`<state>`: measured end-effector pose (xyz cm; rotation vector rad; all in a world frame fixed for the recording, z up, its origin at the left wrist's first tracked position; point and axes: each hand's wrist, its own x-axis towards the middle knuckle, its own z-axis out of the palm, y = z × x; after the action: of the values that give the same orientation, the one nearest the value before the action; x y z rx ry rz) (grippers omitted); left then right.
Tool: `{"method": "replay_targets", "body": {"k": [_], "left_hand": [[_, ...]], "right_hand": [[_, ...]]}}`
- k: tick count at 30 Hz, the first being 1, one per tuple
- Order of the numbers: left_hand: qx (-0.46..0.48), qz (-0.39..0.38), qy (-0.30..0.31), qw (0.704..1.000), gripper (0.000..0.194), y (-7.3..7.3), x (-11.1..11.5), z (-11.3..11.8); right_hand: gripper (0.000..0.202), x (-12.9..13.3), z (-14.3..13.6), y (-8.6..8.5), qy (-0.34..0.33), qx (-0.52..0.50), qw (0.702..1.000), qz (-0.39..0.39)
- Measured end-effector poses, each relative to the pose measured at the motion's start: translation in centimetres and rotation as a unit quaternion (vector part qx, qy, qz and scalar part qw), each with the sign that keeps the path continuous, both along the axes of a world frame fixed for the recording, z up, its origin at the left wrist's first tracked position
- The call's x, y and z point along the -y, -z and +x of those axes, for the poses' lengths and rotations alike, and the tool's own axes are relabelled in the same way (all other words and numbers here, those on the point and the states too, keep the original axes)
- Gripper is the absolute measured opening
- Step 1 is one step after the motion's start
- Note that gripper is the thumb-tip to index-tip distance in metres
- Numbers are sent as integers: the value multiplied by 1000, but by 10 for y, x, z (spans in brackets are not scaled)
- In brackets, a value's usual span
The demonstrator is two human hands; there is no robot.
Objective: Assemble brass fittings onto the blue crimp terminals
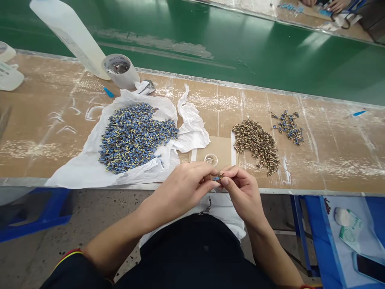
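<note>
My left hand (185, 184) pinches a small blue piece (216, 178) between thumb and fingertips, just over the table's front edge. Against it, my right hand (244, 190) pinches a tiny brown-and-gold piece (221, 175); whether the two pieces are joined is too small to tell. Behind my fingertips sits a small clear round dish (211, 159). A heap of blue pieces with yellow bits (135, 138) lies on white paper (78, 170) to the left. On the right is a heap of brown-and-gold pieces (258, 142), with a smaller blue-and-brown cluster (288, 126) beyond it.
A roll of tape (128, 76) and a tall whitish bottle (72, 36) stand at the back left. Crumpled paper (194, 128) lies between the heaps. Blue slivers (108, 92) dot the cardboard-covered table (331, 152). A phone (371, 267) lies lower right. Another person's hands (337, 5) show at the far table.
</note>
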<state>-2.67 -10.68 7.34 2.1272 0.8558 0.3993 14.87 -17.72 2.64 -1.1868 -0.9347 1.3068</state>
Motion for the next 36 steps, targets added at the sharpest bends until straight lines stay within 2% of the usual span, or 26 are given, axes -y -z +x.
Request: {"method": "replay_targets", "body": {"k": [3,10,15,18,23,30,36], "left_hand": [[12,-10,7,1000,13,4,2,-1],[51,-13,6,999,25,19,9,0],[66,-39,-1,997,28,21,9,1],[70,-67,1,995,31,20,9,3],[84,-88,16,992,29,19,11,6],[117,-65,37,990,24,17,11,3],[121,-31,45,991,23,19,13,-1]], "right_hand": [[10,-1,-3,-3,24,3,1000,2],[8,1,-5,-7,28,27,999,5],[18,2,1,-2,-11,117,993,31],[18,1,4,1,-43,191,978,67],[25,-2,3,-2,-53,279,951,121],[24,-1,-2,2,-92,290,940,154],[25,0,-2,1,-142,282,939,135]]}}
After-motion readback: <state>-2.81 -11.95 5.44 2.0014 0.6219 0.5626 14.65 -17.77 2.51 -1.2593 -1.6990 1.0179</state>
